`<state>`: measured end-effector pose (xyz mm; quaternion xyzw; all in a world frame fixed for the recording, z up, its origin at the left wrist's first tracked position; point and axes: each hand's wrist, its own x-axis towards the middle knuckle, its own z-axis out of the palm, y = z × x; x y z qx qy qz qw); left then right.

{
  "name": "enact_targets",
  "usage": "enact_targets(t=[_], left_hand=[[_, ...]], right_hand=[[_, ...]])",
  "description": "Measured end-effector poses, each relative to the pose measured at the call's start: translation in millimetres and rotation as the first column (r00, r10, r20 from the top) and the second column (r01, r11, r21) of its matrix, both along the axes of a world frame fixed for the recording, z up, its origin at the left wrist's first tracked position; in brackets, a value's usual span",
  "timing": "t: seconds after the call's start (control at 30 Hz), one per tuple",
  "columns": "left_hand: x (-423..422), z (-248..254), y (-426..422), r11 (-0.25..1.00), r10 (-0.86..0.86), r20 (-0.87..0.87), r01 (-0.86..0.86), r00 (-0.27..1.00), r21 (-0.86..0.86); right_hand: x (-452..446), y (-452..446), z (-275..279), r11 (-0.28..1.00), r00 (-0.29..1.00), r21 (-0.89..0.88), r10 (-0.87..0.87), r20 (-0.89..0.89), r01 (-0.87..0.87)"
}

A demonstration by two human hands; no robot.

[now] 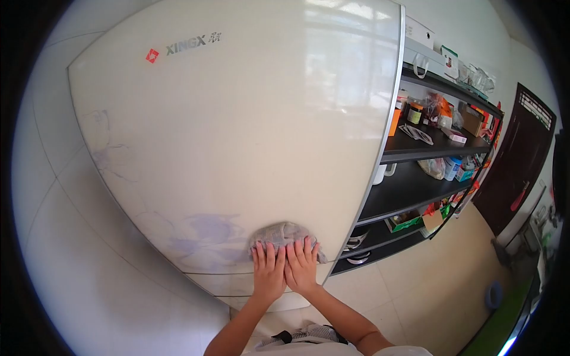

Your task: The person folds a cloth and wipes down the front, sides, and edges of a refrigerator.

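A crumpled greyish cloth (285,232) lies flat against the lower part of a cream refrigerator door (237,136). Both of my hands press on it side by side, thumbs touching. My left hand (270,274) has its fingers spread over the cloth's left half. On the right half rests my right hand (302,268), its fingers also stretched out and apart. The cloth sticks out above the fingertips and at both sides. Left of it, a faded purple flower print (208,232) shows on the door, just above the seam near its bottom.
Black shelving (433,146) with jars, bags and boxes stands right of the refrigerator. Farther right are a dark door (515,160) and a blue basin (493,295) on the floor. A tiled wall (53,207) runs along the left. Pale floor tiles (380,296) lie below.
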<state>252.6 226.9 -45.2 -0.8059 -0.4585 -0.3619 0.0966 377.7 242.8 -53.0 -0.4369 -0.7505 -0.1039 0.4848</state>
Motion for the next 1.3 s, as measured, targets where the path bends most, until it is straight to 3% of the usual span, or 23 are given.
enact_targets(t=[0.1, 0.17, 0.3, 0.4, 0.5, 0.6, 0.67, 0.73, 0.77, 0.83, 0.87, 0.97, 1.03, 1.13, 1.17, 1.23, 1.3], left_hand=[[-2.9, 21.6, 8.1, 0.999, -0.031, -0.015, 0.031, 0.999, 0.020], [-1.5, 50.4, 17.6, 0.991, 0.013, 0.017, -0.015, 1.000, 0.131], [-0.3, 177.6, 33.4, 0.929, 0.040, 0.106, -0.076, 0.994, 0.362], [-2.4, 253.6, 40.6, 0.853, 0.110, 0.056, -0.123, 0.992, 0.506], [4.5, 253.4, 41.4, 0.825, 0.154, 0.084, -0.175, 0.985, 0.537], [14.3, 176.9, 44.0, 0.831, 0.192, 0.155, -0.245, 0.969, 0.500], [23.9, 97.9, 36.7, 0.888, 0.179, 0.133, -0.218, 0.975, 0.405], [40.9, -5.7, 24.5, 0.955, 0.199, 0.091, -0.214, 0.976, 0.204], [45.0, -60.6, 15.7, 0.968, 0.249, -0.024, -0.248, 0.968, 0.047], [49.3, -94.9, 0.8, 0.983, 0.080, -0.181, -0.108, 0.980, -0.150], [49.9, -110.0, -0.6, 0.986, 0.068, -0.204, -0.097, 0.977, -0.133], [45.6, -120.7, 12.9, 0.993, 0.051, -0.267, -0.078, 0.962, -0.092], [49.3, -107.3, 11.7, 0.988, 0.064, -0.292, -0.102, 0.954, -0.117], [53.0, -87.2, 20.9, 0.995, 0.099, -0.226, -0.096, 0.969, 0.024], [58.7, -68.2, 22.1, 0.986, 0.106, -0.143, -0.085, 0.984, 0.146], [83.7, -2.1, 43.0, 0.919, 0.067, 0.022, -0.070, 0.998, 0.388], [102.1, 67.4, 46.2, 0.906, 0.062, 0.074, -0.087, 0.995, 0.414]], right_hand=[[1.5, 7.9, 23.4, 0.999, 0.999, 0.040, 0.034, -0.035, -0.032], [-0.6, 19.5, 52.4, 0.991, 0.999, 0.131, 0.037, -0.038, -0.032], [-10.1, 33.6, 190.4, 0.946, 0.997, 0.325, 0.038, -0.073, -0.013], [-10.5, 43.1, 267.7, 0.888, 0.994, 0.459, 0.077, -0.081, -0.031], [-6.9, 44.8, 268.8, 0.894, 0.993, 0.442, 0.110, -0.050, -0.077], [-3.0, 43.0, 200.6, 0.913, 0.996, 0.405, 0.072, -0.053, -0.045], [9.4, 41.6, 117.5, 0.936, 0.999, 0.349, 0.037, 0.017, -0.041], [30.8, 32.6, 18.0, 0.965, 0.999, 0.259, 0.040, 0.006, -0.040], [38.3, 29.2, -41.8, 0.974, 0.998, 0.227, 0.033, -0.044, -0.023], [60.0, 18.6, -139.0, 0.999, 1.000, 0.038, -0.006, 0.010, 0.005], [74.2, 19.4, -156.1, 0.999, 0.995, 0.030, 0.018, 0.094, -0.020], [94.3, 32.7, -170.1, 0.998, 0.962, 0.033, 0.044, 0.269, -0.055], [97.9, 28.6, -144.1, 0.999, 0.954, 0.040, 0.023, 0.300, -0.037], [101.7, 36.0, -91.4, 0.992, 0.959, 0.121, -0.057, 0.278, 0.024], [104.5, 38.7, -71.0, 0.990, 0.976, 0.141, -0.027, 0.217, -0.004], [109.7, 50.1, -3.5, 0.938, 0.999, 0.346, 0.006, 0.047, -0.022], [117.0, 54.4, 74.9, 0.901, 0.999, 0.433, 0.040, -0.016, -0.029]])
